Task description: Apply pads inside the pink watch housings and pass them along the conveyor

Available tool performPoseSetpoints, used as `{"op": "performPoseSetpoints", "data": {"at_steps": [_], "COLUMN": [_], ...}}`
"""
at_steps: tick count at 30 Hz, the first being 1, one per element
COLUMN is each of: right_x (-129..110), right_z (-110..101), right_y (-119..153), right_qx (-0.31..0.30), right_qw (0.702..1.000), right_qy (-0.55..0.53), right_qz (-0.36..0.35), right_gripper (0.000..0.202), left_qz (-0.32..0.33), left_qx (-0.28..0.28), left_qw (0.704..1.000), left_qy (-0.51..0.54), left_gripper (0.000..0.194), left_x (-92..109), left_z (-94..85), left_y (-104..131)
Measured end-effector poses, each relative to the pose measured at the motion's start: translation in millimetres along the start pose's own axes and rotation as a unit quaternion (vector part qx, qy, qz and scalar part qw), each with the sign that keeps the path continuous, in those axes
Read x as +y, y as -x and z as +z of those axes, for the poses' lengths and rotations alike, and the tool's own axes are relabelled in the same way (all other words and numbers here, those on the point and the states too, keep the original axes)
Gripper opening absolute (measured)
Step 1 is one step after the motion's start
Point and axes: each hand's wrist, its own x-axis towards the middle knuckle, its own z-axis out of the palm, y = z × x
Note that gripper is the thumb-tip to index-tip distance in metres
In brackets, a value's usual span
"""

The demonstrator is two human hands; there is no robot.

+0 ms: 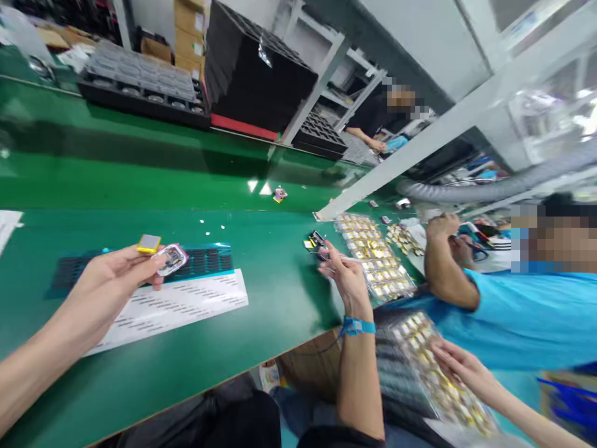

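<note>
Between the thumb and fingers of my left hand (pixel 124 270) is a small open electronic device (pixel 171 259), its pale casing edged in pink and its circuitry facing up. A yellow-edged battery (pixel 148 243) with a grey face sticks up beside it over my fingers. My right hand (pixel 344 277), with a blue wrist strap (pixel 357 326), is closed around thin tweezers (pixel 353 259). Just past those fingertips is a small black device with yellow parts (pixel 314 241); whether the tweezers touch it I cannot tell.
Under my left hand lie a blue-backed sheet of black stickers (pixel 209 261) and a white label sheet (pixel 186 305). A tray of yellow-and-white parts (pixel 373 255) stands right. A co-worker in blue (pixel 527 311) sits close, one hand (pixel 461 367) on another tray. A post (pixel 401 162) slants across.
</note>
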Motion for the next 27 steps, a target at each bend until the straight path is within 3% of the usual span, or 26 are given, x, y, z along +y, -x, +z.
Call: {"op": "performPoseSetpoints", "data": {"at_steps": [3, 5, 6, 7, 9, 11, 13, 15, 20, 27], "right_x": [-15.7, -33.9, -45.9, -59.3, -86.5, -107.6, -117.9, -118.6, -110.9, -108.1], "right_z": [4.5, 20.7, 33.0, 47.0, 77.1, 105.2, 127.4, 141.5, 146.6, 141.6], "right_y": [4.1, 8.8, 11.9, 15.1, 21.0, 24.9, 26.8, 27.3, 28.4, 30.4], "right_qx": [-0.007, -0.027, -0.039, -0.078, -0.178, -0.259, -0.285, -0.275, -0.218, -0.236], "right_qw": [0.999, 0.997, 0.995, 0.987, 0.938, 0.881, 0.842, 0.824, 0.798, 0.794], "right_qy": [-0.037, -0.059, -0.067, -0.050, -0.042, -0.046, -0.049, -0.036, 0.055, 0.066], "right_qz": [-0.002, -0.031, -0.056, -0.131, -0.294, -0.393, -0.456, -0.494, -0.559, -0.557], "right_gripper": [0.036, 0.026, 0.018, 0.015, 0.019, 0.027, 0.027, 0.026, 0.026, 0.024], "left_qz": [-0.049, -0.080, -0.088, -0.089, -0.085, -0.081, -0.078, -0.075, -0.052, -0.039], "left_qx": [0.022, 0.031, 0.032, 0.031, 0.027, 0.024, 0.022, 0.022, 0.024, 0.036], "left_qw": [0.997, 0.992, 0.989, 0.988, 0.986, 0.984, 0.983, 0.983, 0.984, 0.989], "left_qy": [0.058, 0.096, 0.112, 0.124, 0.143, 0.155, 0.163, 0.169, 0.168, 0.135], "left_gripper": [0.027, 0.034, 0.036, 0.035, 0.034, 0.036, 0.038, 0.039, 0.038, 0.043], "left_x": [11.2, 17.1, 19.0, 20.1, 20.5, 19.5, 18.6, 18.2, 17.8, 17.4], "left_z": [14.9, 22.5, 25.2, 27.2, 29.3, 29.6, 29.5, 29.7, 31.6, 31.9], "left_y": [7.1, 11.2, 13.1, 14.6, 17.0, 18.4, 19.2, 19.8, 21.9, 24.4]}}
